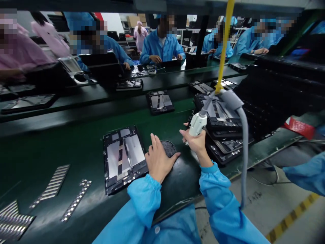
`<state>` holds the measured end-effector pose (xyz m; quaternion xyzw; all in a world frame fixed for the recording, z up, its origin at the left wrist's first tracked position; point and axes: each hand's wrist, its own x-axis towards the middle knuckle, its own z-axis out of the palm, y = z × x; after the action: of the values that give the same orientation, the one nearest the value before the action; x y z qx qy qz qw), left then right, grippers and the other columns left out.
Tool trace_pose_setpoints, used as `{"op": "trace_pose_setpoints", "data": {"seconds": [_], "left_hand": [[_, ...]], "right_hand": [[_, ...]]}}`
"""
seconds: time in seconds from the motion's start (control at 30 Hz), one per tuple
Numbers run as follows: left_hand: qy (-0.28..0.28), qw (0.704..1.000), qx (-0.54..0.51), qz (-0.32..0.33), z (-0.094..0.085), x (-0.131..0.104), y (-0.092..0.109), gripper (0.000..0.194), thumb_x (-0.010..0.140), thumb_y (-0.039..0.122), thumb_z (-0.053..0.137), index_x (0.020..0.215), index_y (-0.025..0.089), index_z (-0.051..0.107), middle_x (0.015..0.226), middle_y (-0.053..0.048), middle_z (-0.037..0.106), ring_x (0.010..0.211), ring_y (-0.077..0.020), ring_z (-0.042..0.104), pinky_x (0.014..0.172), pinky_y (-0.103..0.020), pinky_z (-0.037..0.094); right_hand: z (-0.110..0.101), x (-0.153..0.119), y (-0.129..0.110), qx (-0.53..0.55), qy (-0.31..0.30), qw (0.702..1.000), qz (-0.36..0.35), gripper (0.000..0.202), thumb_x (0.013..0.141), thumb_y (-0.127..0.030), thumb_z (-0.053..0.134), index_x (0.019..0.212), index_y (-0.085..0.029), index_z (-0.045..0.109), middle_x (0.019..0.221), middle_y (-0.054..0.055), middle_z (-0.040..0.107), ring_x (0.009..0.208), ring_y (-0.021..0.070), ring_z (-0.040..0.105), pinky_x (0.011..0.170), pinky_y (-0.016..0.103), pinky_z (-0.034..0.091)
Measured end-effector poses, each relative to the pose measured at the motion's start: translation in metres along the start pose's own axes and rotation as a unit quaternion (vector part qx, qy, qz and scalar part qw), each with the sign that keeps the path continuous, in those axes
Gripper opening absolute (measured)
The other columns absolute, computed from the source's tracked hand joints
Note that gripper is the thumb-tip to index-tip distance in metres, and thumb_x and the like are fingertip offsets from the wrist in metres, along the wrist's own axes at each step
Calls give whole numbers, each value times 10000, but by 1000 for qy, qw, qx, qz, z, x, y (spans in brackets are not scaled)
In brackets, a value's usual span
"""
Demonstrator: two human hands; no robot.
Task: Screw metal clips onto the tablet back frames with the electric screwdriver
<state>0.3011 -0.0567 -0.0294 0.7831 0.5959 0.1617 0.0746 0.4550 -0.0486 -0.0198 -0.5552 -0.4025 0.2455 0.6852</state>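
My right hand (196, 142) grips a white electric screwdriver (198, 124), whose tip is hidden by the fingers. A grey cable runs from its upper end, hung from a yellow cord (224, 44). With fingers stretched and thumb apart, my left hand (158, 159) covers the left side of a round black dish (169, 148) with a fine grid of holes. Just left of that hand lies a tablet-like device (124, 157), its back off and its silver inside showing. Beyond my right hand, similar opened devices (220, 113) are stacked.
Metallic striped strips (56, 181) and a shorter strip (76, 200) lie at the left of the green bench (83, 145). Another opened device (160, 101) sits farther back. Several people in blue or pink work across the line. Red tape (299, 127) marks the bench edge at right.
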Motion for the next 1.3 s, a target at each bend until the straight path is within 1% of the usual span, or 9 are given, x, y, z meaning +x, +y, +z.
{"op": "trace_pose_setpoints", "data": {"seconds": [0.1,0.2,0.37,0.53,0.63,0.73,0.87,1.07,1.3], "left_hand": [[-20,1000,11,18,-16,-19,-13,951,807,624,569,1496,59,237,1576,-236,177,1099,-406,619,791,-496,552],[-48,998,5,48,-30,-27,-29,719,880,518,530,1424,65,403,1508,-197,375,1039,-351,664,752,-424,568],[-63,987,-62,133,-43,-7,-39,320,934,361,496,1107,164,679,1109,-89,726,986,-269,690,860,-362,525],[-135,950,-93,267,-33,13,-25,223,921,321,539,892,175,705,861,-74,738,831,-238,689,762,-337,481],[-147,942,-81,290,-22,9,-24,250,933,241,503,770,168,678,775,-75,711,777,-209,666,777,-333,455],[-146,935,-76,315,-17,4,-28,220,931,268,524,812,172,682,841,-81,714,864,-220,658,858,-367,439],[-142,944,-28,297,-23,16,-29,271,942,341,502,876,164,696,890,-115,714,917,-248,653,834,-370,459],[-205,947,73,237,-23,45,-21,286,914,357,532,838,154,718,865,-154,711,874,-290,685,723,-343,496],[-207,958,71,183,-28,16,-13,355,944,320,438,815,150,722,820,-160,715,795,-276,705,639,-313,476]], "right_hand": [[3,0,6,-2,-19,999,28,353,635,-332,769,906,-142,647,459,-69,552,367,116,507,423,262,444],[4,0,6,-7,-26,999,40,361,616,-334,780,884,-132,648,454,-66,550,367,114,505,413,258,435],[15,-8,-20,30,-32,999,18,334,653,-317,766,911,-140,647,437,-75,544,361,105,497,420,251,434],[35,-26,-39,98,-82,992,13,323,681,-310,770,942,-161,651,447,-80,555,372,106,513,434,258,461],[35,-30,-44,109,-86,990,10,325,682,-313,780,941,-165,651,446,-81,554,368,103,508,422,255,462],[24,-27,-47,80,-50,995,-17,320,699,-322,771,948,-166,645,450,-76,560,369,108,511,418,259,461],[4,-18,-45,15,3,999,-49,288,704,-298,760,932,-159,651,454,-71,565,383,112,515,462,281,482],[-12,-19,-41,-30,32,998,-43,289,685,-279,760,921,-140,666,449,-69,554,375,108,497,439,279,452],[3,-24,-44,0,1,999,-40,217,671,-284,765,842,-180,682,438,-59,568,380,124,520,476,316,511]]}}
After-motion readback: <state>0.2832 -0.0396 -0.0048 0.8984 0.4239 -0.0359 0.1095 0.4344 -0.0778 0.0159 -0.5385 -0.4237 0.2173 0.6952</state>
